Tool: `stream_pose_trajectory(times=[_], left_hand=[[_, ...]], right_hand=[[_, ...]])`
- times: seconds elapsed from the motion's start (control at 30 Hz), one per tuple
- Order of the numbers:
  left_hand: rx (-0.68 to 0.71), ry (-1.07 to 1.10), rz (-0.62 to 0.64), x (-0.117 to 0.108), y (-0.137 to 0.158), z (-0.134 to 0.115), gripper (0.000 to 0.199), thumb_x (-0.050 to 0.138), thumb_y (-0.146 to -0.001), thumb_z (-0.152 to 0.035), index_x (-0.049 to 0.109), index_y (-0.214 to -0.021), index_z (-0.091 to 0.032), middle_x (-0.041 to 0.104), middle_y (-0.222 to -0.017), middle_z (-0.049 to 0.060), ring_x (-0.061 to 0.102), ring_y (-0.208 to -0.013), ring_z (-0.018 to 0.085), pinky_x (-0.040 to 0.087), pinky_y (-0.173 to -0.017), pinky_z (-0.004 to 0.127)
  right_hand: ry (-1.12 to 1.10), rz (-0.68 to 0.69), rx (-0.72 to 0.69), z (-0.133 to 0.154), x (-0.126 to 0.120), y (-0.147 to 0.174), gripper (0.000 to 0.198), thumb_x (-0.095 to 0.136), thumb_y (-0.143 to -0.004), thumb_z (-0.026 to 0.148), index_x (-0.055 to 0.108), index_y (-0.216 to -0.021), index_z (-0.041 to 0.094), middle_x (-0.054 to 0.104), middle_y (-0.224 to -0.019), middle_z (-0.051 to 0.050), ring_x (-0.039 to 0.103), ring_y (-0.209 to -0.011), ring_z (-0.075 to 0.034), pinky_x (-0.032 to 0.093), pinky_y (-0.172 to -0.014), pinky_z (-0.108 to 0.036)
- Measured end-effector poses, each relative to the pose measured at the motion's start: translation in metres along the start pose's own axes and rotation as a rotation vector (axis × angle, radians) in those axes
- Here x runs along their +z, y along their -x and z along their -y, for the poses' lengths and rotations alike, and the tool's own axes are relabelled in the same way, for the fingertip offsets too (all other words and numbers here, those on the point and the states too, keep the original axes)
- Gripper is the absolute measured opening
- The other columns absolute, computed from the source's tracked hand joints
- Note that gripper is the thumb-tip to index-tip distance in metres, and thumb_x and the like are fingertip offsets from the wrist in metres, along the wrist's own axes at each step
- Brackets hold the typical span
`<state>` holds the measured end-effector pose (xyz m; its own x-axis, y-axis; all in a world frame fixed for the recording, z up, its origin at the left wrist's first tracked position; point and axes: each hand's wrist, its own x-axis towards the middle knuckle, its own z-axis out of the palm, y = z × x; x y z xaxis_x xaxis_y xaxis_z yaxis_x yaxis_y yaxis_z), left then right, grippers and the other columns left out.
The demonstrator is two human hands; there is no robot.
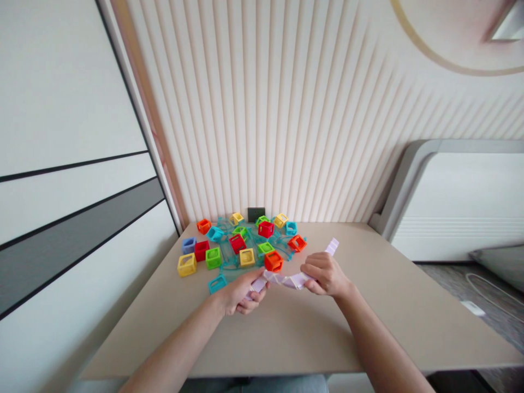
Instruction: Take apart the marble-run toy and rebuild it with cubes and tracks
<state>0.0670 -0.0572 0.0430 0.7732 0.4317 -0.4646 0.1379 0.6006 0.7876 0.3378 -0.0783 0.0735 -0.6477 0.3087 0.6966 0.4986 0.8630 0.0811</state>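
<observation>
A lilac and white snake puzzle point(290, 281) of jointed wedges stretches between my hands, just above the table. My left hand point(242, 293) is closed round its left end, thumb on top. Farther along, my right hand point(325, 274) grips it with curled fingers, and a straight end of the snake sticks out past the knuckles to the upper right. The middle stretch is bent in a zigzag; the parts inside my fists are hidden. Nearest to the puzzle on the table is an orange open-sided cube point(273, 261). A blue cube frame point(216, 284) lies close to my left wrist.
Several hollow cubes in red, green, yellow and blue, such as a yellow cube point(187, 265), lie scattered over translucent teal pieces point(229, 256) at the back of the table point(393, 305). A dark box point(256, 214) stands against the ribbed wall point(262, 109).
</observation>
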Motion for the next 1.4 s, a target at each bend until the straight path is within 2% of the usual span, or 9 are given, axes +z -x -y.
stream_pose_trajectory(times=[0.1,0.2,0.43,0.6,0.77,0.97,1.1,1.2,1.4], left_hand=[[-0.097,-0.201,0.003,0.007,0.001,0.006,0.059,0.053,-0.079,-0.079,0.060,-0.081,-0.021,0.033,-0.047,-0.012,0.011,-0.030,0.004,0.000,-0.033,0.022],[-0.049,-0.294,0.033,0.014,-0.004,0.013,0.057,0.050,-0.083,-0.077,0.061,-0.085,-0.021,0.036,-0.049,-0.011,0.015,-0.029,0.004,0.004,-0.032,0.021],[0.404,-0.104,-0.233,0.020,-0.022,0.016,0.061,0.052,-0.075,-0.084,0.047,-0.077,-0.023,0.032,-0.052,-0.012,0.019,-0.034,0.004,0.012,-0.034,0.020],[0.608,0.010,-0.423,0.024,-0.020,0.014,0.062,0.059,-0.072,-0.082,0.048,-0.079,-0.022,0.036,-0.059,-0.010,0.030,-0.047,0.006,0.018,-0.043,0.016],[0.681,0.033,-0.521,0.033,-0.012,0.009,0.060,0.062,-0.073,-0.080,0.056,-0.091,-0.023,0.044,-0.067,-0.006,0.043,-0.059,0.009,0.033,-0.051,0.017],[0.887,-0.230,-0.683,0.036,-0.003,0.005,0.058,0.050,-0.086,-0.075,0.061,-0.103,-0.021,0.059,-0.080,0.003,0.054,-0.076,0.020,0.047,-0.062,0.029],[0.996,-0.458,-0.679,0.023,0.006,0.005,0.054,0.037,-0.097,-0.065,0.062,-0.111,-0.019,0.063,-0.090,0.007,0.057,-0.082,0.023,0.048,-0.074,0.035],[1.062,-0.549,-0.672,0.013,0.011,0.005,0.051,0.041,-0.097,-0.062,0.061,-0.117,-0.019,0.064,-0.105,0.009,0.058,-0.091,0.024,0.047,-0.087,0.037],[1.123,-0.722,-0.772,0.013,0.012,0.002,0.035,0.043,-0.101,-0.043,0.056,-0.125,-0.021,0.065,-0.119,0.012,0.060,-0.108,0.026,0.044,-0.098,0.037]], right_hand=[[0.008,0.026,-0.055,0.001,0.005,0.000,0.063,0.015,-0.106,0.051,0.052,-0.064,0.021,0.041,-0.054,0.001,0.037,-0.049,-0.014,0.025,-0.054,-0.032],[-0.023,0.009,-0.050,0.005,0.016,-0.002,0.066,0.010,-0.106,0.050,0.052,-0.065,0.021,0.041,-0.054,0.001,0.037,-0.049,-0.015,0.026,-0.053,-0.031],[0.002,-0.086,0.098,0.013,0.026,-0.007,0.064,0.013,-0.106,0.050,0.058,-0.074,0.019,0.049,-0.057,-0.001,0.043,-0.052,-0.015,0.032,-0.055,-0.028],[0.020,-0.087,0.092,0.016,0.027,-0.007,0.063,0.014,-0.106,0.053,0.058,-0.076,0.019,0.051,-0.058,-0.002,0.044,-0.052,-0.015,0.032,-0.056,-0.029],[0.014,-0.044,0.123,0.020,0.031,-0.009,0.062,0.014,-0.106,0.054,0.058,-0.078,0.019,0.054,-0.062,-0.002,0.046,-0.054,-0.015,0.032,-0.057,-0.028],[-0.059,0.009,0.081,0.030,0.039,-0.016,0.066,0.008,-0.106,0.054,0.055,-0.073,0.020,0.050,-0.058,-0.001,0.043,-0.052,-0.015,0.029,-0.054,-0.030],[-0.109,0.114,0.103,0.031,0.041,-0.017,0.069,0.005,-0.105,0.055,0.054,-0.072,0.020,0.051,-0.057,0.000,0.044,-0.051,-0.014,0.027,-0.054,-0.029],[-0.087,0.211,0.123,0.030,0.041,-0.016,0.068,0.009,-0.105,0.056,0.054,-0.068,0.020,0.051,-0.056,0.000,0.042,-0.048,-0.012,0.024,-0.052,-0.029],[0.079,0.253,0.206,0.026,0.044,-0.013,0.064,0.020,-0.105,0.058,0.057,-0.070,0.020,0.059,-0.058,-0.002,0.047,-0.048,-0.012,0.023,-0.052,-0.029]])
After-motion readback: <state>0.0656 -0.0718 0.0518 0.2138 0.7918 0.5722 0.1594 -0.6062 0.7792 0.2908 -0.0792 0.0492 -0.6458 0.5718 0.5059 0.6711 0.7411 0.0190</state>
